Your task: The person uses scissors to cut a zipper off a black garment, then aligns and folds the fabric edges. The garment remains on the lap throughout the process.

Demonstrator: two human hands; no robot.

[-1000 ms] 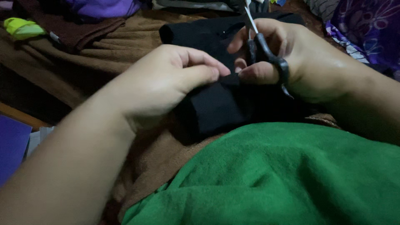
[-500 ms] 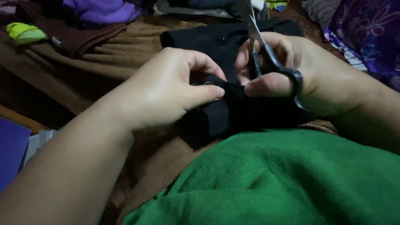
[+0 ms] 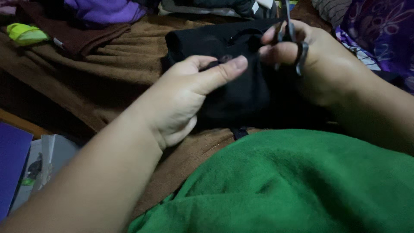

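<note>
Left hand [image 3: 181, 97] is pinching the black fabric [image 3: 241, 92] between thumb and fingers. Right hand [image 3: 310, 56] grips scissors [image 3: 295, 43] just right of it.

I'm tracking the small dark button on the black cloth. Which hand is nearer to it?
Left. The left hand pinches the black cloth right at the button, by the thumb tip. The right hand, holding scissors, is farther right.

Dim, soft-focus view, murky shadowed edges
</note>
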